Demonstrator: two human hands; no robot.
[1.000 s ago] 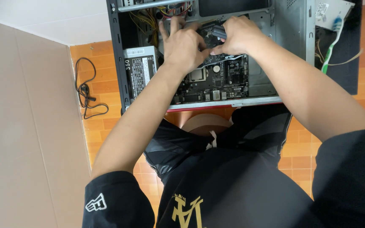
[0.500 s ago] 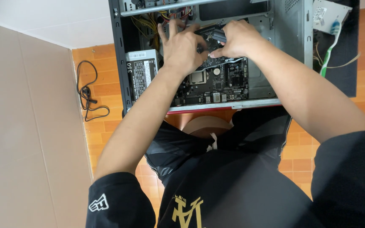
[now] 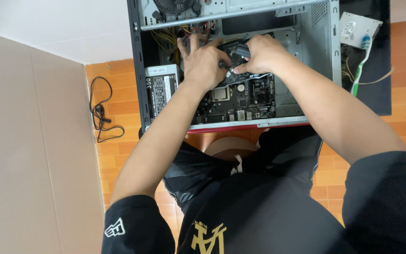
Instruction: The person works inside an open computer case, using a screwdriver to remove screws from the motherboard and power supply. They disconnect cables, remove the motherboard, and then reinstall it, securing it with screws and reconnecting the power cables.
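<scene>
A small dark component (image 3: 238, 48) sits inside the open computer case (image 3: 323, 56), above the motherboard (image 3: 245, 101). The right hand (image 3: 263, 52) pinches it with narrowed fingers; the left hand (image 3: 204, 63) rests beside it, fingers spread wide towards the yellow wires (image 3: 163, 40). A power supply (image 3: 161, 89) sits at the left. A green toothbrush (image 3: 360, 66) lies outside the case.

Bright, even daylight, soft and diffuse, with no hard glare. Mild sheen on the metal walls of the computer case (image 3: 323, 56). Deep shade inside that case, under both hands, hiding small parts. Sharp focus around the case; dark clothing below it nearly featureless. Slight wide-angle bending of lines left of the case.
</scene>
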